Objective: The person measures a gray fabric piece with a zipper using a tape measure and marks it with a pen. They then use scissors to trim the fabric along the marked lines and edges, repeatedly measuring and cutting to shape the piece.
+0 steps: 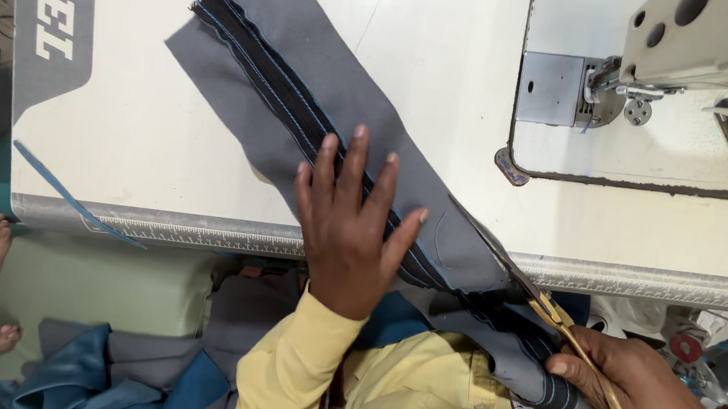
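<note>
While the left hand (pixel 347 229) presses flat, fingers spread, on the grey fabric strip (pixel 335 118), the right hand (pixel 639 390) grips brass-handled scissors (pixel 543 304) at the strip's edge, a grey lettered label (pixel 53 30) lying far beyond it.

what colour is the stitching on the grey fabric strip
Light blue stitching running along the grey fabric strip, clearest in the head view.

grey label panel (pixel 53 34) with white lettering, table's top-left corner

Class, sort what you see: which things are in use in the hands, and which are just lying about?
In use: long grey fabric strip with black ribbed centre; brass-handled scissors; left hand; right hand.

Lying about: white sewing machine; blue cloth scraps; loose blue thread.
</note>
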